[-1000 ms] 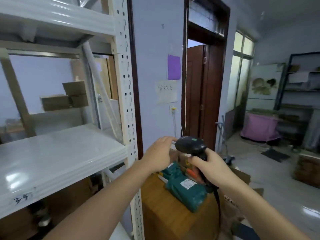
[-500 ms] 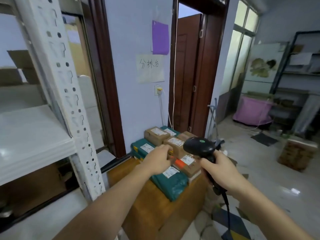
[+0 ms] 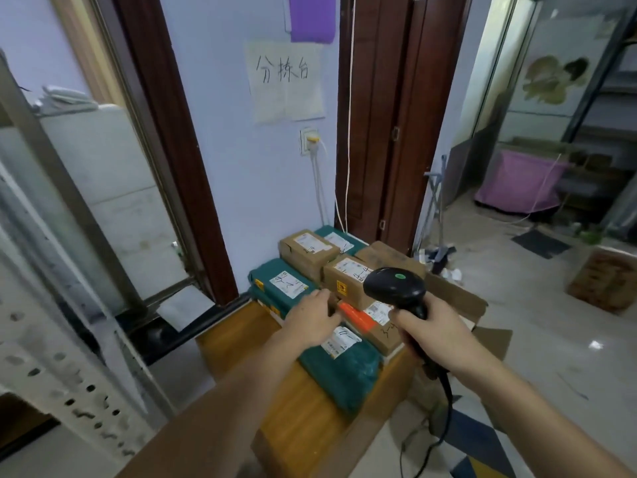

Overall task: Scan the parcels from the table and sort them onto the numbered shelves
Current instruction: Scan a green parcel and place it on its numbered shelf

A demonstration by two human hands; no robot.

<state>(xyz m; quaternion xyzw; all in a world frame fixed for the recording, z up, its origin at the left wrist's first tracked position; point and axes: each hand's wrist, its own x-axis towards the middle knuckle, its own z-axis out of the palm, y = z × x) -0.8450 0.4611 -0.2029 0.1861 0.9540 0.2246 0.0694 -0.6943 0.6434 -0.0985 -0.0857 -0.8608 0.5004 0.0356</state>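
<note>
The fingers (image 3: 401,317) of the right hand (image 3: 436,331) are curled tight around the handle of a black barcode scanner (image 3: 396,288), whose head points toward 11 o'clock and shows a small green dot on top. Its cable (image 3: 444,401) hangs down toward 6 o'clock. The left hand (image 3: 315,317) reaches forward with fingers bent down onto the pile of parcels; whether they grip one or only touch I cannot tell, because the fingertips are hidden. At 9 o'clock from the scanner, just beyond this hand, lies a green bag parcel (image 3: 282,284) with a white label. Below both hands, toward 6 o'clock, lies another green bag (image 3: 348,367). Brown carton parcels (image 3: 306,250) sit at 12 o'clock, against the wall. All rest on a wooden table (image 3: 300,429). A perforated shelf post (image 3: 69,384) stands at 8 o'clock. On the wall hangs a paper sign (image 3: 286,81).
</note>
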